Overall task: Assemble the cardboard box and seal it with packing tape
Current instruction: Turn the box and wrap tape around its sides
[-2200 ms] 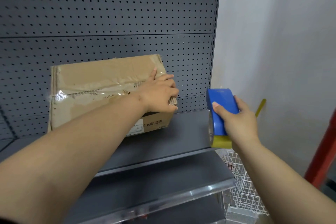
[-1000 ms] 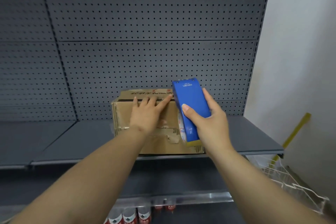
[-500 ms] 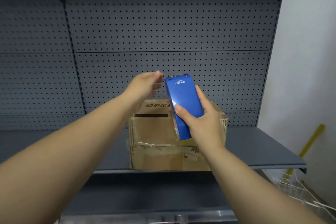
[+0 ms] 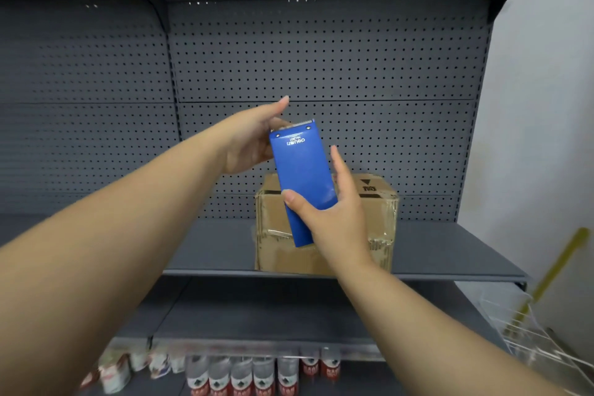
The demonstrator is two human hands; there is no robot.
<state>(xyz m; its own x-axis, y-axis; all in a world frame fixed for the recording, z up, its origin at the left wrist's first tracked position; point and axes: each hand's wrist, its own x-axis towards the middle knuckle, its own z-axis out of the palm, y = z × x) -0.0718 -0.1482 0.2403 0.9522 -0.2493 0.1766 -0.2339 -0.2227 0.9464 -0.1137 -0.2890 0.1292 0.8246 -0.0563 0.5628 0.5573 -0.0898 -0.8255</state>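
Observation:
A brown cardboard box (image 4: 379, 222) stands closed on the grey shelf (image 4: 218, 244), with clear tape across its front. In front of the box and above it I hold a blue tape dispenser (image 4: 302, 180), tilted with its toothed blade end up. My right hand (image 4: 334, 219) grips the dispenser's lower half. My left hand (image 4: 254, 141) is at the dispenser's top left, fingers behind its upper end. Neither hand touches the box.
A grey pegboard wall (image 4: 321, 58) backs the shelf. A lower shelf (image 4: 257, 312) juts out beneath, with bottles (image 4: 257, 376) under it. A white wire basket (image 4: 527, 341) and a yellow stick (image 4: 556, 264) stand at the right by the white wall.
My left hand has left the box and risen to the dispenser's top end. The dispenser has lifted off the box front. The view has pulled back and up.

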